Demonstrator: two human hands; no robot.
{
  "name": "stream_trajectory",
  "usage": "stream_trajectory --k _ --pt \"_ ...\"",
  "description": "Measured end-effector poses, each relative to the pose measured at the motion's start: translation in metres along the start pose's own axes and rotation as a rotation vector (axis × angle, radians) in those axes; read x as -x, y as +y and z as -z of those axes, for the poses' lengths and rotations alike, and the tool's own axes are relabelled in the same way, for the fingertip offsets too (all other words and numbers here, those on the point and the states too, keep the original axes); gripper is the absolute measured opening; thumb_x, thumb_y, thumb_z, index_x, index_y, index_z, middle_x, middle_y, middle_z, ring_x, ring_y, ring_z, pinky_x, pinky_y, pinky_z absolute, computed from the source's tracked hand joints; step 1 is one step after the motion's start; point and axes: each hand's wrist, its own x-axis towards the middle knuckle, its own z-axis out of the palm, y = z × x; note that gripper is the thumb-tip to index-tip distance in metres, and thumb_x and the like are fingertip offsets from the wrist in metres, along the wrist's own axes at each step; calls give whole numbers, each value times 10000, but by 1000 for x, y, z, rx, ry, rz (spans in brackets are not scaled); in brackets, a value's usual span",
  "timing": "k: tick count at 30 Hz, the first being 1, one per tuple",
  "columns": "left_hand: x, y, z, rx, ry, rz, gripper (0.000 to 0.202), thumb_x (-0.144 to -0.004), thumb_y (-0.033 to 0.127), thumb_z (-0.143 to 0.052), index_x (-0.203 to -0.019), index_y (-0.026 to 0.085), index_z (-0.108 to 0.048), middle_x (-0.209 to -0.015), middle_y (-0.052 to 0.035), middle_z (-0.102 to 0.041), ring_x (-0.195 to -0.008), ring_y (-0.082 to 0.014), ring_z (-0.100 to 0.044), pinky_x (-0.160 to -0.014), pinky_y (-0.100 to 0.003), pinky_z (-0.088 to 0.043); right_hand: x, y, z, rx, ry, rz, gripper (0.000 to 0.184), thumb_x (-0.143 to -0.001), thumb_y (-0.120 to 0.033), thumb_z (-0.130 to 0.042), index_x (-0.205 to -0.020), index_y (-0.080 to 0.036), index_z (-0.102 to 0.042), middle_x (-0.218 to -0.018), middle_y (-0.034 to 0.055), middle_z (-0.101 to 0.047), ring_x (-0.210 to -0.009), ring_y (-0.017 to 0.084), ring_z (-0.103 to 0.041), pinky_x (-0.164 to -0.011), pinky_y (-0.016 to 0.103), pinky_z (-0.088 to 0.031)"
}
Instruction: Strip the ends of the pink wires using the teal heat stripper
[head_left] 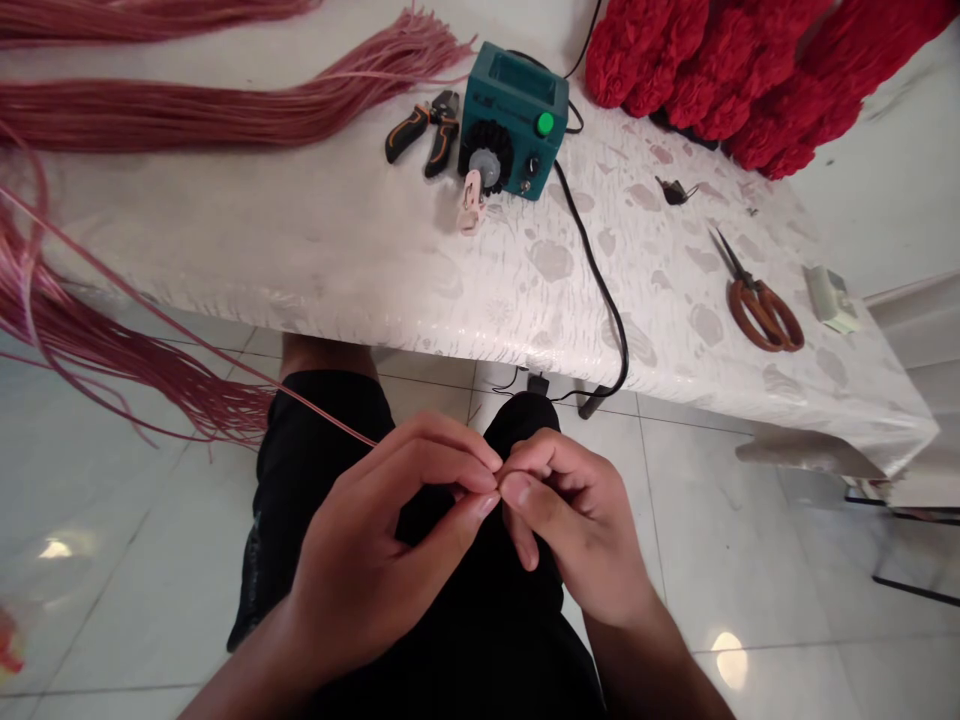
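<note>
The thin cord [322, 411] looks salmon-pink; the tablecloth [375, 270] is white, grey-blotched.

This was a craft workspace, seemingly in a home: a table [315, 270] with a patterned plastic cloth [660, 300] on a white tile floor [735, 520] held pliers [424, 130], scissors [765, 315], a small green power box [510, 120] and bundles of red cord [172, 115].

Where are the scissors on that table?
In the head view, the scissors lie toward the right end of the white patterned table, near its front edge, just left of a small pale packet.
</note>
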Motion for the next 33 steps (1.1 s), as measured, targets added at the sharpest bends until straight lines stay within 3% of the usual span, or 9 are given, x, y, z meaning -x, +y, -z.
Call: stream_trajectory --k 5,10,12,16,20,23,29,33 --pt "0 0 4 76 -62 70 189 -880 58 -622 -896 245 -598 -939 27 -615 -841 -109 -621 -781 -250 -531 2 -1 -3 97 11 31 121 -927 -167 -649 -808 -186 -637 -551 -72 -538 -472 60 -475 -492 204 -385" --pt "-2 -2 14 227 -274 328 33 -981 241 -545 -985 267 -565 -1037 10 -624 -977 -147 -630 -844 -266 -523 2 -1 -4 183 -17 111 111 -904 -122 -645 -820 -194 -642 -582 -75 -519 -514 58 -449 -518 198 -389" --pt "-5 -2 17 251 -377 450 81 -990 316 -527 -1040 277 -577 -1034 5 -645 -1002 -175 -632 -845 -284 -527 2 -2 -3 210 -34 129 114 -902 -115 -645 -822 -197 -638 -584 -79 -497 -515 55 -447 -519 194 -389" --pt "-11 -1 22 240 -495 594 152 -942 344 -552 -885 236 -643 -828 23 -639 -815 -152 -613 -728 -245 -495 0 -5 1 257 -91 161 117 -886 -100 -653 -824 -198 -643 -631 -66 -533 -531 49 -453 -502 179 -380" --pt "-11 1 23 255 -438 676 165 -864 283 -620 -719 204 -629 -640 49 -571 -609 -98 -525 -557 -188 -409 -2 -9 7 345 -166 197 118 -864 -81 -664 -836 -196 -660 -635 -64 -530 -526 48 -455 -488 180 -374" --pt "-8 -1 23 279 -453 651 171 -868 231 -611 -700 205 -636 -606 48 -584 -542 -84 -506 -484 -169 -369 -2 -11 11 426 -208 205 112 -870 -85 -654 -831 -190 -658 -634 -61 -508 -535 55 -460 -493 193 -379" --pt "-5 -7 26 248 -495 529 174 -874 127 -595 -770 229 -690 -701 28 -692 -677 -121 -662 -628 -194 -519 -1 -11 16 497 -248 219 106 -881 -101 -650 -832 -195 -642 -616 -64 -493 -541 66 -461 -501 218 -372" --pt "-5 -2 25 125 -456 456 231 -860 73 -584 -791 257 -706 -698 61 -697 -671 -97 -670 -633 -165 -503 -3 -11 17 485 -248 242 126 -875 -83 -633 -823 -197 -627 -619 -66 -497 -536 61 -461 -504 213 -372"
